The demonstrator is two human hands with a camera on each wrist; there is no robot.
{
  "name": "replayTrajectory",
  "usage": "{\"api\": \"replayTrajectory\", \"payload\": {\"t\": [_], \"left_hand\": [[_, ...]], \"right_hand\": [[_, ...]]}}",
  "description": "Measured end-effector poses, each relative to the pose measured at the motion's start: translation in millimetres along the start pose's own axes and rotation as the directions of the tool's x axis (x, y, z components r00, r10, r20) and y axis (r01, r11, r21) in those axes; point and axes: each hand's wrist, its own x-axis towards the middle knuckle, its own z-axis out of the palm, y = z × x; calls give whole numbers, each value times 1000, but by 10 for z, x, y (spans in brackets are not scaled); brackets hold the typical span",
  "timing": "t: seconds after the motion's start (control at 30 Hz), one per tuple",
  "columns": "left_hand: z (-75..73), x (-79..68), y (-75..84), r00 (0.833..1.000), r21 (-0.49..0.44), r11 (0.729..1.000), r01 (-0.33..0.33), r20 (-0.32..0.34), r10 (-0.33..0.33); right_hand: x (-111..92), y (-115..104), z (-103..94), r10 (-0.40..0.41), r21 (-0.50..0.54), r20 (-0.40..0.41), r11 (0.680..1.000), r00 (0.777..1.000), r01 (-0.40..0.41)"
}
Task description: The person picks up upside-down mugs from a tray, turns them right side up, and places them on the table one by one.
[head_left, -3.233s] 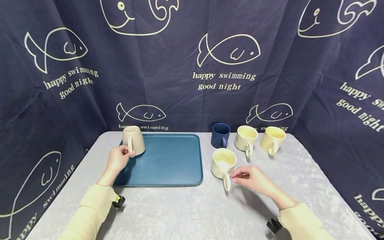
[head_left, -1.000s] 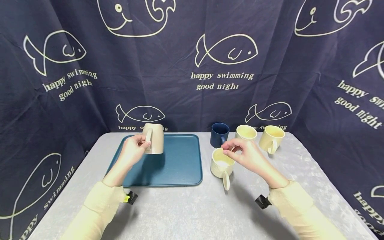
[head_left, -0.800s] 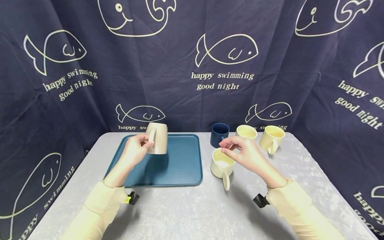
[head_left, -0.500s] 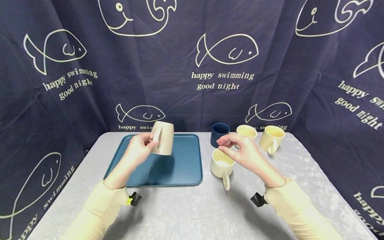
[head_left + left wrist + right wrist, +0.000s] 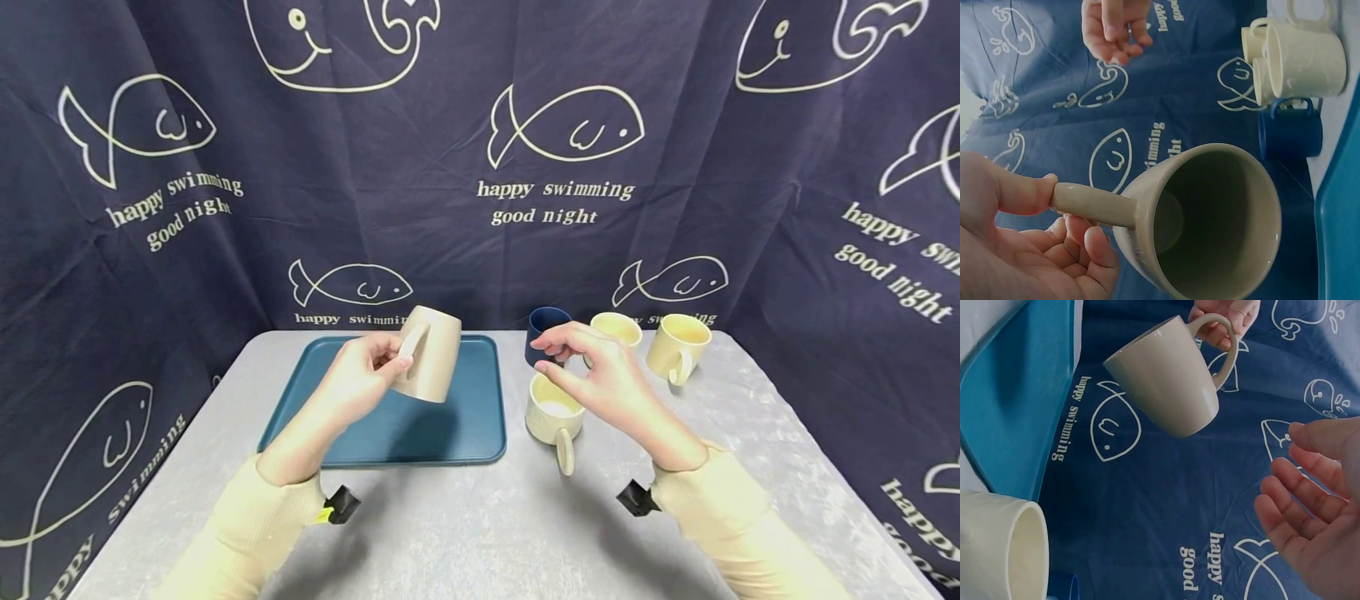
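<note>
My left hand [image 5: 366, 375] grips the handle of a beige mug [image 5: 437, 354], thumb against the handle. The mug is held upside down and tilted, above the blue-green tray [image 5: 330, 442]; its dark inside shows in the left wrist view. My right hand [image 5: 600, 367] hovers over a cream mug [image 5: 553, 429], fingers loosely bent and thumb apart, with nothing in it. That cream mug stands upright just right of the tray, its handle toward me. In the right wrist view the beige mug [image 5: 1166, 381] hangs apart from my right fingers [image 5: 1297, 487].
Behind my right hand a dark blue mug [image 5: 547, 321], a second cream mug [image 5: 617, 327] and a pale yellow mug [image 5: 678, 350] stand in a row at the table's back. A dark fish-print cloth [image 5: 420, 208] walls the grey table [image 5: 480, 533] behind and at the sides.
My left hand has lifted the upside-down beige mug off the tray's left side and carried it right, tilting it. My right hand has risen from beside the cream mug's handle and spread its fingertips.
</note>
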Motion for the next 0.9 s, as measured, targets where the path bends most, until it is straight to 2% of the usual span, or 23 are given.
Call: {"api": "replayTrajectory", "payload": {"t": [0.3, 0.43, 0.67, 0.9], "left_hand": [[42, -41, 71, 997, -36, 999, -15, 79, 18], [68, -49, 99, 992, -55, 998, -32, 121, 38], [138, -59, 141, 975, -68, 997, -22, 218, 36], [219, -80, 149, 954, -38, 998, -49, 293, 58]], "right_hand": [[25, -80, 72, -109, 67, -28, 992, 994, 110], [27, -122, 105, -138, 50, -28, 989, 990, 140], [20, -179, 186, -152, 69, 29, 986, 988, 150], [-10, -194, 282, -164, 94, 65, 983, 984, 158]]}}
